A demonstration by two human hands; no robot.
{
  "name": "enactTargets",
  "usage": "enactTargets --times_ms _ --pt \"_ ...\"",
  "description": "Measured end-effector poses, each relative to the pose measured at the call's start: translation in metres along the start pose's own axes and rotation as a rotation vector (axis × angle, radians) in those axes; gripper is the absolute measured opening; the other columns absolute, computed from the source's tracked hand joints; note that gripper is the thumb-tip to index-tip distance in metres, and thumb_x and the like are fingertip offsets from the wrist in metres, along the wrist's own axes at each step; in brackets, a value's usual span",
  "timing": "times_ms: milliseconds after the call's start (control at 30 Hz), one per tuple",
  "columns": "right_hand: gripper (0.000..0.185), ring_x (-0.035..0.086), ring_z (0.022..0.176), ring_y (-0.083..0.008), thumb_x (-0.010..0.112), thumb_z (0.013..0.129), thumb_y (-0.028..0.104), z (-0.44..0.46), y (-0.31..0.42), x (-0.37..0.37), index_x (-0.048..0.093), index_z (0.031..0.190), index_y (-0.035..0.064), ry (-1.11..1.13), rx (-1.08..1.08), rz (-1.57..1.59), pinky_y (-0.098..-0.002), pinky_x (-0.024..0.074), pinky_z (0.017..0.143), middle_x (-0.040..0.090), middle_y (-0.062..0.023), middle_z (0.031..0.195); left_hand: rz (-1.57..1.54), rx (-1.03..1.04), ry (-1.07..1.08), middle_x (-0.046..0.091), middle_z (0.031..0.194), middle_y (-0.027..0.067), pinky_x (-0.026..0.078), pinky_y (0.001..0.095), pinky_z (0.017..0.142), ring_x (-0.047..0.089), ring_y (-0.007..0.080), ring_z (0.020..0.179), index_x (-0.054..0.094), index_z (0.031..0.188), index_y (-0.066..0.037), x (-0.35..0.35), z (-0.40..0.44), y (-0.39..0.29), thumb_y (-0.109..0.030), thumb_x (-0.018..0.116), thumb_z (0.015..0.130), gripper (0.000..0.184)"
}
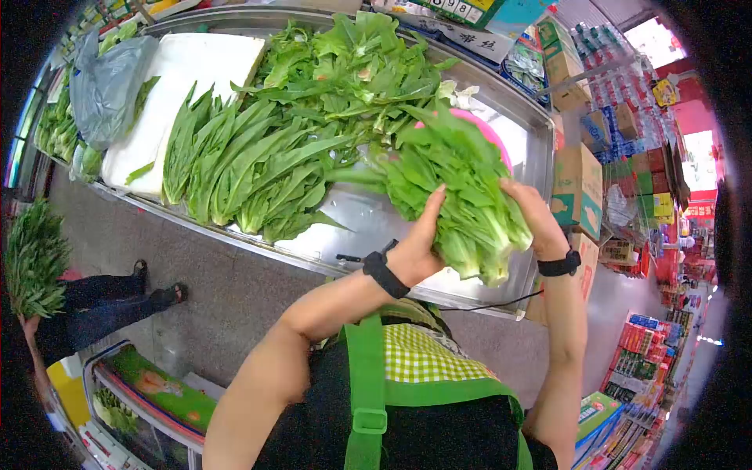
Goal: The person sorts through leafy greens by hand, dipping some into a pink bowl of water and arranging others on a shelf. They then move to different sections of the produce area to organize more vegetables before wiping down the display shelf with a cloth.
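A bunch of leafy green lettuce (458,184) is held between my two hands, its pale stem ends toward me and its leaves pointing away. My left hand (423,243) grips its left side, thumb over the leaves. On the right side my right hand (533,211) wraps round the bunch near the stems. Part of a pink round item (489,133) shows behind the leaves. To the left, long-leaved greens (251,168) lie in a row on the metal tray table (352,211). Broader leafy greens (352,66) are heaped behind them.
A white foam board (200,66) and a grey plastic bag (110,86) are at the table's left end. Cardboard boxes (576,188) stand along the right side. At far left another person's hand (29,325) holds a bundle of greens (35,258). A dark cable (493,304) hangs at the front edge.
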State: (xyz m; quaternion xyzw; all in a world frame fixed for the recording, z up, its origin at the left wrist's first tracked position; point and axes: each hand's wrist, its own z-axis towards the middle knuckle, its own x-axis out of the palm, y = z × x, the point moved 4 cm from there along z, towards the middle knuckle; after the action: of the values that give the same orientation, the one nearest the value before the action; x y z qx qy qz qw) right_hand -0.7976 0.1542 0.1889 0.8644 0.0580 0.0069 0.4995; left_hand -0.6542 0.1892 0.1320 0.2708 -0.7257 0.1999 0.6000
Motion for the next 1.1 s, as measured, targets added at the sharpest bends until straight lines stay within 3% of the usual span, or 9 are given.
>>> enactTargets --times_ms 100,167,267,433,633,667,700,900,1100 --pt "0.031 0.057 0.077 -0.0101 0.052 0.084 0.025 -0.005 -0.003 -0.003 0.058 0.098 -0.0018 -0.047 0.04 -0.039 -0.0223 0.0443 0.068 0.061 -0.0055 0.091 -0.006 0.038 0.005 0.048 0.12 0.0078 0.039 0.0382 0.092 0.048 0.0212 0.109 0.037 0.124 -0.007 0.009 -0.008 0.002 -0.049 0.037 0.086 0.056" --pt "0.031 0.057 0.076 -0.0108 0.051 0.083 0.025 0.001 -0.019 -0.02 0.058 0.098 -0.0023 -0.07 -0.082 -0.147 -0.0224 0.0442 0.068 0.061 -0.006 0.091 0.006 0.066 0.005 0.048 0.12 0.0065 0.038 0.0367 0.093 0.048 0.0204 0.108 0.038 0.123 -0.007 0.01 -0.013 0.002 -0.048 0.039 0.086 0.055" --pt "0.032 0.057 0.077 -0.0117 0.05 0.084 0.026 -0.009 -0.01 0.004 0.058 0.096 -0.0032 -0.051 0.0 0.081 -0.0228 0.0445 0.067 0.061 -0.0078 0.092 0.088 0.091 -0.068 0.047 0.122 0.0054 0.036 0.0371 0.095 0.048 0.0204 0.107 0.04 0.124 -0.01 -0.006 -0.006 0.004 -0.048 0.041 0.085 0.054" --pt "0.032 0.057 0.077 -0.0111 0.049 0.084 0.025 -0.012 -0.007 0.005 0.058 0.096 -0.0035 -0.051 0.016 0.077 -0.0229 0.0448 0.067 0.061 -0.0075 0.089 0.044 0.073 -0.027 0.046 0.123 0.0058 0.036 0.036 0.095 0.047 0.02 0.109 0.038 0.125 -0.01 0.004 -0.011 0.002 -0.048 0.038 0.086 0.055" --pt "0.031 0.057 0.078 -0.01 0.05 0.084 0.025 -0.011 0.009 -0.001 0.059 0.096 -0.0018 -0.122 -0.054 -0.136 -0.0224 0.0444 0.07 0.061 -0.0058 0.091 0.011 -0.03 0.048 0.044 0.124 0.0076 0.036 0.039 0.096 0.045 0.0216 0.112 0.035 0.126 -0.01 0.003 0.006 0.002 -0.051 0.034 0.086 0.057" --pt "0.032 0.057 0.079 -0.0104 0.051 0.084 0.025 -0.004 -0.003 -0.014 0.058 0.099 -0.0021 -0.199 -0.194 -0.217 -0.0225 0.0447 0.069 0.061 -0.0058 0.092 0.049 -0.006 0.049 0.044 0.125 0.0075 0.036 0.0403 0.095 0.046 0.0226 0.111 0.034 0.127 -0.01 0.004 0.003 0.001 -0.053 0.032 0.086 0.059" --pt "0.033 0.058 0.079 -0.0114 0.051 0.084 0.025 -0.005 -0.001 -0.003 0.057 0.101 -0.0026 -0.079 0.012 -0.029 -0.0229 0.0453 0.069 0.061 -0.0063 0.093 0.053 0.005 0.054 0.044 0.125 0.0075 0.036 0.0403 0.095 0.046 0.0226 0.111 0.034 0.127 -0.01 0.003 0.005 0.0 -0.053 0.032 0.086 0.059" --pt "0.033 0.058 0.079 -0.0115 0.051 0.084 0.025 -0.004 -0.012 -0.002 0.057 0.099 -0.0032 -0.018 0.039 0.116 -0.0229 0.0458 0.068 0.061 -0.0071 0.092 -0.006 0.027 0.0 0.044 0.125 0.0063 0.035 0.0388 0.096 0.046 0.0218 0.111 0.035 0.127 -0.01 -0.01 0.008 0.006 -0.049 0.038 0.086 0.057" --pt "0.031 0.057 0.077 -0.0109 0.051 0.084 0.024 -0.016 0.003 0.006 0.058 0.097 -0.003 -0.105 -0.132 -0.069 -0.0238 0.0453 0.068 0.061 -0.0057 0.091 0.05 0.108 -0.039 0.047 0.122 0.007 0.037 0.0372 0.095 0.047 0.021 0.109 0.039 0.124 -0.01 -0.01 0.002 0.01 -0.048 0.037 0.086 0.054"
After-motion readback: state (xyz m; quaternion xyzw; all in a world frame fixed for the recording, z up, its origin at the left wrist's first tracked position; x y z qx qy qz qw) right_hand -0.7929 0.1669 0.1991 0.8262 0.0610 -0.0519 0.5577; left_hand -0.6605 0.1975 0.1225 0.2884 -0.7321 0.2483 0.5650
